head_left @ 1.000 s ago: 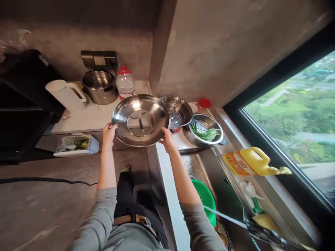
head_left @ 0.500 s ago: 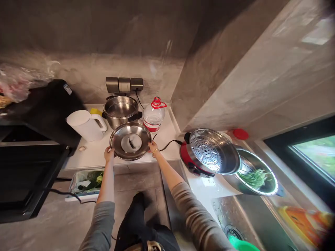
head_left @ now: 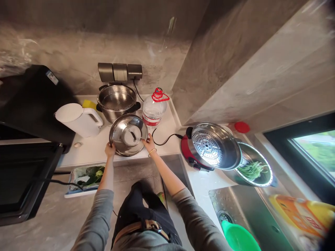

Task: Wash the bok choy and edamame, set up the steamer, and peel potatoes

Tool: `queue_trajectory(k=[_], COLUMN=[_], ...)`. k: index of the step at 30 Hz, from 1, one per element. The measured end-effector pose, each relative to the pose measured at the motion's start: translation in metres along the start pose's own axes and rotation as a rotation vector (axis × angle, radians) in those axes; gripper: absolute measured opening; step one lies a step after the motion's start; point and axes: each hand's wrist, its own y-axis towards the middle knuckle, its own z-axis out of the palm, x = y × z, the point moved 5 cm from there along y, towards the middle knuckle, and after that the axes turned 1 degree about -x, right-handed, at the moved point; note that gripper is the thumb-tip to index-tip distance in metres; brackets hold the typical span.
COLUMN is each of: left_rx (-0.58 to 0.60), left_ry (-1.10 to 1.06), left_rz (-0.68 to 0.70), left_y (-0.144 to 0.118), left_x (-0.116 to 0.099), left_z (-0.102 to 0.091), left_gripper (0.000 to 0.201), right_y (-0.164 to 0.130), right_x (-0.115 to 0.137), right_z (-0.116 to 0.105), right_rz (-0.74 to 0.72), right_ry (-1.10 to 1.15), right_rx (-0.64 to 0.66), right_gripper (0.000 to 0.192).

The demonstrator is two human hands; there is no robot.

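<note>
Both hands grip a round steel lid (head_left: 128,135) by its rim. My left hand (head_left: 110,149) holds the left edge and my right hand (head_left: 150,143) holds the right edge. The lid is tilted, its inner face and centre knob turned toward me, and it leans against the steel pot (head_left: 116,101) standing behind it on the white counter (head_left: 91,150). A white kettle (head_left: 78,120) is to the left of the lid and a clear water bottle (head_left: 154,108) with a red cap is to its right.
A perforated steel steamer tray (head_left: 215,145) sits on a red cooker (head_left: 186,150) at right, its black cord (head_left: 164,141) running toward the lid. A colander with greens (head_left: 253,169), a sink (head_left: 235,205), a green bowl (head_left: 238,238) and a black appliance (head_left: 28,104) are around.
The lid was carried from near the steamer tray leftward to the counter. In the last half second it tipped up more steeply against the pot.
</note>
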Motion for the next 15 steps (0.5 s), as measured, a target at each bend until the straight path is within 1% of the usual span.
queue_trajectory(k=[3, 5, 7, 8, 10, 11, 12, 13, 14, 15], left_rx=[-0.035, -0.061, -0.096, -0.131, -0.214, -0.244, -0.245, -0.211, -0.133, -0.009], left_ry=[0.008, 0.009, 0.012, 0.011, -0.009, -0.039, -0.079, -0.129, -0.185, -0.21], left_rz=[0.007, 0.019, 0.05, 0.092, 0.254, 0.364, 0.488, 0.601, 0.697, 0.791], left_y=[-0.009, -0.017, -0.029, -0.037, -0.061, -0.077, -0.096, -0.117, -0.141, -0.166], left_x=[0.0, 0.0, -0.006, -0.012, -0.036, -0.053, -0.072, -0.092, -0.112, -0.133], left_z=[-0.003, -0.006, -0.008, -0.007, 0.0, 0.008, 0.021, 0.037, 0.056, 0.079], left_gripper=[0.039, 0.05, 0.059, 0.062, 0.064, 0.062, 0.059, 0.053, 0.047, 0.043], right_y=[-0.009, -0.016, -0.022, -0.025, -0.033, -0.038, -0.046, -0.055, -0.067, -0.08], right_x=[0.0, 0.001, 0.002, 0.002, 0.0, -0.003, -0.006, -0.01, -0.014, -0.018], right_z=[0.007, 0.006, -0.003, -0.013, -0.042, -0.063, -0.088, -0.116, -0.148, -0.182], right_rz=[0.004, 0.011, 0.025, 0.04, 0.087, 0.109, 0.127, 0.14, 0.151, 0.157], right_ry=[0.018, 0.036, 0.072, 0.094, 0.128, 0.141, 0.153, 0.166, 0.181, 0.195], right_rx=[0.022, 0.016, -0.02, -0.049, -0.111, -0.146, -0.183, -0.22, -0.266, -0.323], right_gripper=[0.081, 0.082, 0.074, 0.063, 0.036, 0.024, 0.017, 0.013, 0.013, 0.016])
